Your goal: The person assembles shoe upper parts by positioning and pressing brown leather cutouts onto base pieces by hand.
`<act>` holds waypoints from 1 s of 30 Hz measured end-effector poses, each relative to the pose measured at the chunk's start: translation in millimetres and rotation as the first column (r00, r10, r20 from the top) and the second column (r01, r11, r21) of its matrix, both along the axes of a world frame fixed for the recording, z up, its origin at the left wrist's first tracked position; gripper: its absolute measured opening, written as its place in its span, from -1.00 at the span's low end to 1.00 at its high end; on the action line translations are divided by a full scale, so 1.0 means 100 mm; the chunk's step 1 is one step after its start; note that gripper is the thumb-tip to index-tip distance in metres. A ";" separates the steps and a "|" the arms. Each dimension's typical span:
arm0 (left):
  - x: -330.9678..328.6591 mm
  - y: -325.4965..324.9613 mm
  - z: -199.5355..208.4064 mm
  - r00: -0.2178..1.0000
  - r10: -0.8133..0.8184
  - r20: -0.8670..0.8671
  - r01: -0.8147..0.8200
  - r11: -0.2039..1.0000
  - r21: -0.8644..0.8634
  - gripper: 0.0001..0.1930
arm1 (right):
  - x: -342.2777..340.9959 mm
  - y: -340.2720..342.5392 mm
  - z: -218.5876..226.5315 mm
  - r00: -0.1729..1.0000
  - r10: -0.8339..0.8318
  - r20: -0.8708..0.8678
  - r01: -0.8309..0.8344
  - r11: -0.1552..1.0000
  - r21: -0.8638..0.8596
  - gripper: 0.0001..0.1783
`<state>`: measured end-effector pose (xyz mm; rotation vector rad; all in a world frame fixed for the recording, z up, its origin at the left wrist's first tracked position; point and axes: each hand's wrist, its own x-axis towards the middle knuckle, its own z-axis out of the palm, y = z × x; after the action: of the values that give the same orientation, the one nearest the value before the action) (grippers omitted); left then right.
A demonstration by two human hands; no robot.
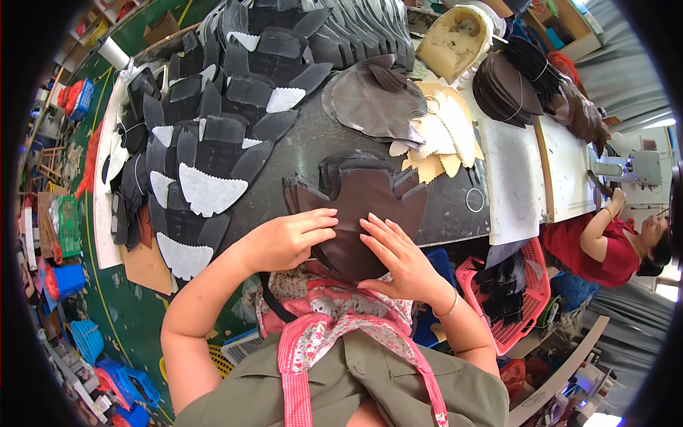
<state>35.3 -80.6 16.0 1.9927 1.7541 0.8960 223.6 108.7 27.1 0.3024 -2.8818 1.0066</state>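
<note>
A stack of dark brown leather pieces (363, 235) with notched upper edges lies at the table's near edge, just in front of my body. My left hand (295, 238) rests on the stack's left side, fingers stretched out over the top piece. On the right side, my right hand (400, 262) lies flat with its fingers apart. Neither hand grips anything visible. Behind the brown stack, black notched pieces (348, 162) stick out. Farther back lies a pile of rounded dark brown leather pieces (373, 99), beside cream toothed-edge pieces (445, 132).
Overlapping black cut pieces with white toothed patches (211, 188) cover the table's left side. A metal ring (474, 200) lies to the right, near a white board (509, 178). Below is a pink basket (537, 285) with black pieces. Another person (605, 242) sits at a machine at right.
</note>
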 end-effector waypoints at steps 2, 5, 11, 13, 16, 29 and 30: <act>-0.02 -0.01 -0.04 0.997 0.003 0.080 -0.005 1.000 0.022 -0.60 | -0.01 0.00 0.01 1.000 -0.005 -0.002 0.005 1.000 -0.010 -0.19; -0.05 -0.01 -0.04 0.989 0.010 0.147 -0.011 1.000 0.009 -0.61 | -0.02 0.00 0.02 1.000 -0.009 0.000 0.009 1.000 -0.026 -0.22; -0.03 0.01 -0.08 0.989 0.023 0.145 -0.030 0.998 0.048 -0.71 | -0.01 0.03 0.01 1.000 -0.011 0.022 0.012 0.997 -0.072 -0.18; -0.03 0.02 -0.09 0.992 0.022 0.126 -0.032 0.997 0.072 -0.75 | -0.01 0.04 0.01 1.000 -0.013 0.026 0.015 0.996 -0.083 -0.18; 0.03 0.02 -0.11 0.963 0.131 0.237 -0.149 0.987 0.057 -0.82 | -0.03 0.04 0.03 1.000 -0.002 0.016 0.004 0.996 -0.086 -0.17; 0.20 0.05 0.01 0.987 0.146 0.064 -0.145 0.989 -0.025 -0.45 | -0.09 0.18 0.15 0.994 0.059 0.097 -0.045 0.990 -0.133 -0.82; 0.23 0.03 0.01 0.995 0.104 -0.008 -0.104 0.993 -0.051 -0.40 | -0.06 0.22 0.15 0.994 0.059 0.096 -0.046 0.991 -0.129 -0.82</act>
<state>58.4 -77.4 16.7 1.8889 1.8793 0.8696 217.2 130.5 42.3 0.3303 -2.8935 1.2418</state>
